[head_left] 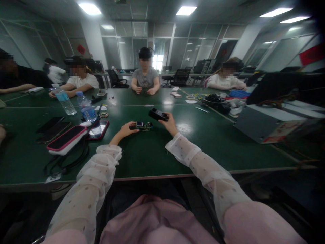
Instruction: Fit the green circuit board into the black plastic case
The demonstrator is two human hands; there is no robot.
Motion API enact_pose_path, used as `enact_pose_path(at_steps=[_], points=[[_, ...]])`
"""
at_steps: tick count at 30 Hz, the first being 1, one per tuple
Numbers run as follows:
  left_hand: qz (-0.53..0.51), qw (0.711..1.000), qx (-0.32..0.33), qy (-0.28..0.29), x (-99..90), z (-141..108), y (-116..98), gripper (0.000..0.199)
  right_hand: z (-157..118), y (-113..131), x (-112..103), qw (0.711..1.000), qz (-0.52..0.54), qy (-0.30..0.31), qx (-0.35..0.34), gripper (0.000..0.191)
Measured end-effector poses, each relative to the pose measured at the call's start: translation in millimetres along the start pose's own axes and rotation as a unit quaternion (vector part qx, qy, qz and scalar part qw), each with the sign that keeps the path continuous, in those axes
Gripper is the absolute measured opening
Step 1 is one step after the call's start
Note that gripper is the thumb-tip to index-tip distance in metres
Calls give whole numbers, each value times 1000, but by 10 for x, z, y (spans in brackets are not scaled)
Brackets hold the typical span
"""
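Note:
My left hand (128, 129) is closed on the left end of a green circuit board (144, 126), which carries a small square part that looks like a screen. Close to its right, my right hand (169, 123) grips a black plastic casing (157, 114) by its near right end. The casing is tilted, and its upper face shows a greyish rectangular area. Board and casing are apart, both held just over the green tabletop (152, 152). Fine detail on either piece is too small to make out.
Phones (67, 138), cables (73, 161) and two plastic bottles (86, 107) are on the left. A grey metal box (266, 122) with wires stands at right, near a pile of bags and cables (220, 100). Several people sit around the table, one person (145, 76) directly opposite.

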State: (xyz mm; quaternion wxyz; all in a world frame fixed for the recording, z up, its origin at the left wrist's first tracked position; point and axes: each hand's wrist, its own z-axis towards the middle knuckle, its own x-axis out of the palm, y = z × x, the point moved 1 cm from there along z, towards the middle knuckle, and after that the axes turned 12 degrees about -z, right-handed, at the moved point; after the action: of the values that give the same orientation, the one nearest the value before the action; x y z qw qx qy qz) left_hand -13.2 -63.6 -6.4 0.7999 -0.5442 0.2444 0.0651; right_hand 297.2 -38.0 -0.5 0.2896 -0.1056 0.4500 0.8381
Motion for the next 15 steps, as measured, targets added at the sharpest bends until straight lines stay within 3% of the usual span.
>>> enact_pose_path(at_steps=[6,11,15], points=[[1,1000,-8,-3,1,5,19,66,62,-361,-103,989,-113,-78,54,55],[0,1000,-10,0,-1,2,12,64,69,-522,-135,977,-161,-91,102,55],[-3,1000,-7,0,-1,6,13,64,42,-513,-153,967,-202,-82,133,55]])
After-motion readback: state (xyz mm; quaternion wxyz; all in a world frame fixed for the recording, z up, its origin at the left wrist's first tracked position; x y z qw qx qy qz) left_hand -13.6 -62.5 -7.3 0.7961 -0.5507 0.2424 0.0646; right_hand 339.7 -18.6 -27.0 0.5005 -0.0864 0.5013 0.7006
